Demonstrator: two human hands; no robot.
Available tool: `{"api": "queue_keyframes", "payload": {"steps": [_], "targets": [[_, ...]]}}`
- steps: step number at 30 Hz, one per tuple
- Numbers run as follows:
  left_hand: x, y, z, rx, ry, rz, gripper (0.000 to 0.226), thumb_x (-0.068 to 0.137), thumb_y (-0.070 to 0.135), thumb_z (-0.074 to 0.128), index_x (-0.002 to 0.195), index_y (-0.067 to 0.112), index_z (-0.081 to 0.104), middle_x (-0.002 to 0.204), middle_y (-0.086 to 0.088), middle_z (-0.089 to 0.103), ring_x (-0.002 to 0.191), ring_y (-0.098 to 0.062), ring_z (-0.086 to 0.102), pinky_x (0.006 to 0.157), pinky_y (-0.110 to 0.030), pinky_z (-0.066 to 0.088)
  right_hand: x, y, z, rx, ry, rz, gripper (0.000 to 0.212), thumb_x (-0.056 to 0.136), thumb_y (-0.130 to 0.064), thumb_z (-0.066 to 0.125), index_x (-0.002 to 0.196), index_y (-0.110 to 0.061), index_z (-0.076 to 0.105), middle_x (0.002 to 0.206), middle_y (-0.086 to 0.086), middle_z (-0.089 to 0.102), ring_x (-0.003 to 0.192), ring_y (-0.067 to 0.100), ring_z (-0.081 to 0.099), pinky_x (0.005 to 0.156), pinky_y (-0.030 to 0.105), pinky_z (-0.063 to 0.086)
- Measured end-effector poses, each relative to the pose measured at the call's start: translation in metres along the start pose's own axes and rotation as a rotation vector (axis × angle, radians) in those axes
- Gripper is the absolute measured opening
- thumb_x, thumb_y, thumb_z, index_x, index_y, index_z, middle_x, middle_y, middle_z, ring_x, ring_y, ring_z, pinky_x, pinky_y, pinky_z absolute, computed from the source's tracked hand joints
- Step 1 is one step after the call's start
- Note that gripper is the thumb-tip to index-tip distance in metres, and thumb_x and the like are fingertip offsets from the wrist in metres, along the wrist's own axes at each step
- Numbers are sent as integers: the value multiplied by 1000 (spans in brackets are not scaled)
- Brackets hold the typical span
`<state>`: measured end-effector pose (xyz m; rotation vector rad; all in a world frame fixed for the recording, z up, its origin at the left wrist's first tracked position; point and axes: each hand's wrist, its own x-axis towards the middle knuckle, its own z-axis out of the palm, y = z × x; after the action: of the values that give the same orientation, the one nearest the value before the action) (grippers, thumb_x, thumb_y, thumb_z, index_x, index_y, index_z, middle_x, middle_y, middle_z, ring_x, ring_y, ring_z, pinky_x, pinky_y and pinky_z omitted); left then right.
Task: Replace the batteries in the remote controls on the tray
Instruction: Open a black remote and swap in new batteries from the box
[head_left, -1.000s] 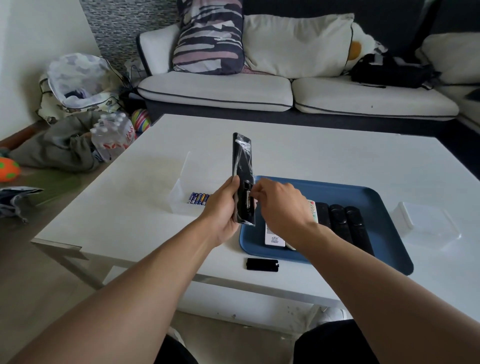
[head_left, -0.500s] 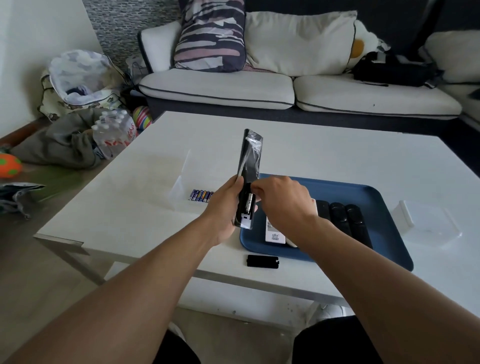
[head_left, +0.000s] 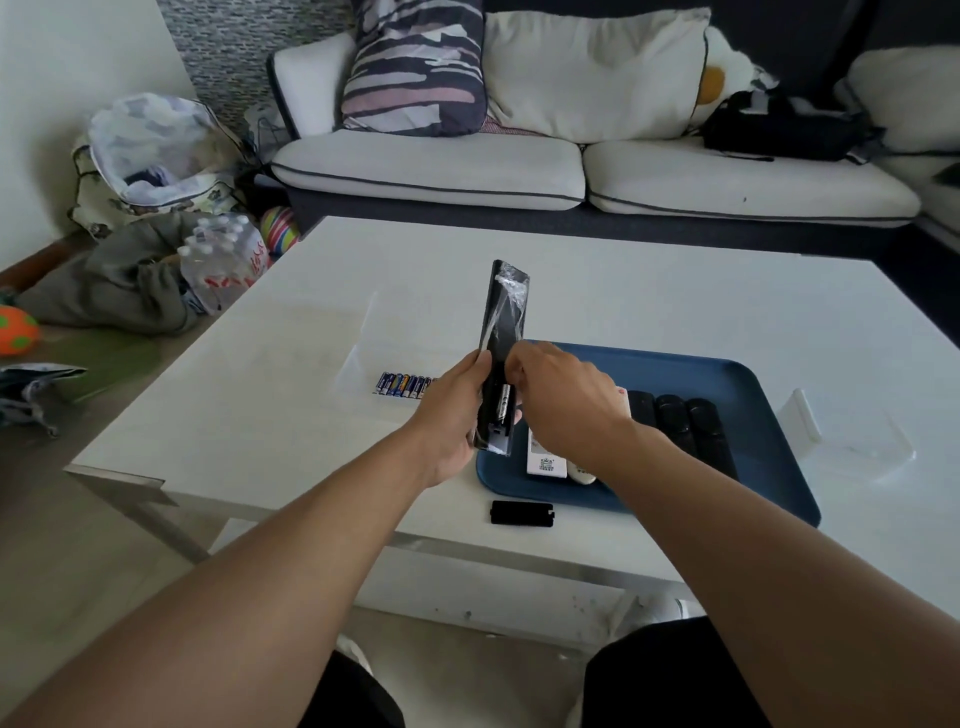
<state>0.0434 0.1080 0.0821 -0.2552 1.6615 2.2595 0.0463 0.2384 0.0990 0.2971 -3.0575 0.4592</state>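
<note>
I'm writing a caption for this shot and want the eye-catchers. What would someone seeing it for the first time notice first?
First, the long black remote held upright at the centre, gripped in the left hand while the right hand works at its open battery compartment. Next, the blue tray to the right, holding more remotes, and the row of blue batteries on the white table to the left. A black battery cover lies near the table's front edge.
</note>
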Motion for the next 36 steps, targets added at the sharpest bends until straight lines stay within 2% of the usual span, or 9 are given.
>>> {"api": "queue_keyframes", "payload": {"steps": [4,8,12,17,21,24,28,31,36], "targets": [[1,4,0,-128,22,-9,35,110,30,36,109,11,65,83,-5,72,71,-18,66,68,-30,60,0,-1,-2,89,145,0,18,101,-24,49,104,-31,65,108,-5,62,87,27,62,73,39,52],[0,6,-2,-133,72,-38,35,109,30,36,118,10,63,83,-5,72,67,-16,68,58,-27,57,0,-7,3,-36,173,-51,21,100,-14,52,107,-26,68,115,-7,59,85,27,64,65,35,45],[-2,7,-4,-85,99,-25,41,110,30,35,131,4,58,97,-10,66,76,-21,64,62,-30,56,-4,-14,8,-164,142,-93,21,95,-4,52,105,-21,61,112,-4,54,67,25,50,58,34,35],[-6,4,-3,-28,90,-30,33,109,29,37,115,11,65,78,-3,70,65,-16,67,56,-26,56,-1,-11,7,-157,132,-115,20,98,-5,47,107,-19,58,119,-3,54,70,27,53,59,34,35],[-6,1,-3,4,74,-36,34,110,27,37,102,13,67,70,-1,72,59,-13,70,56,-26,58,1,-6,8,-97,97,-71,20,94,-7,46,99,-22,57,102,-1,64,76,30,55,62,34,36],[-7,0,-2,-10,78,-62,35,110,24,38,93,10,66,66,-2,70,55,-14,68,52,-25,56,-1,-4,8,-99,29,-53,25,93,-7,48,110,-22,57,95,6,65,78,32,56,64,34,37],[-7,-1,1,-21,96,-67,35,110,23,38,94,8,65,65,-4,69,52,-15,66,49,-24,54,-2,0,9,-29,-5,-25,25,93,-9,51,112,-25,57,93,7,66,82,34,59,66,37,46],[-6,-5,2,-4,102,-68,34,109,24,38,100,7,66,72,-5,72,59,-17,68,58,-29,59,-3,2,10,-11,-25,-2,25,91,-8,50,106,-28,56,94,4,67,83,34,60,71,40,52],[-3,-5,3,-28,110,-69,35,110,26,38,103,5,66,73,-7,70,65,-20,65,56,-27,57,-3,6,9,45,3,15,20,94,-12,44,98,-30,51,87,2,67,75,32,60,67,41,52]]}}
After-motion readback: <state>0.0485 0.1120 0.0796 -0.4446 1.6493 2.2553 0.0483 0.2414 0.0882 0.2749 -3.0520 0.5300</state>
